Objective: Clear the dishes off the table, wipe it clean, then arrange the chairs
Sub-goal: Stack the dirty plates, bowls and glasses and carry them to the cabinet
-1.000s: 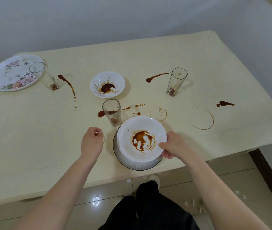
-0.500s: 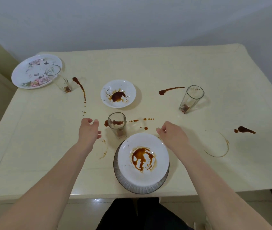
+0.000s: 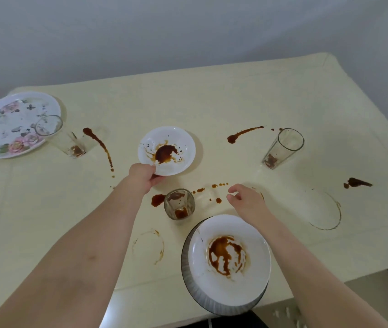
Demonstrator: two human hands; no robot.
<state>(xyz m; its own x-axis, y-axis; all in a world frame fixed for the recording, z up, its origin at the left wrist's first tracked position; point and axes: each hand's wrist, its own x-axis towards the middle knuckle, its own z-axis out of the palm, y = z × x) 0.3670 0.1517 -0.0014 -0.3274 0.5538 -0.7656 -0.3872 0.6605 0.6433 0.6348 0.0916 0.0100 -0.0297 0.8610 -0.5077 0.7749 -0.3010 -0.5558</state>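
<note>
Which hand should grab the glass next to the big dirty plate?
The right hand, probably. It hovers loosely open just right of that glass and holds nothing. The left hand is busy gripping the near rim of the small saucy plate, so it isn't free.

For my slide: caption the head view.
Left hand grips sauce-stained small plate; right hand hovers open over stained table.

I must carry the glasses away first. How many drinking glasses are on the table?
3: far-left glass beside the floral plate, middle glass between both hands, right glass standing alone. None seems hidden.
</note>
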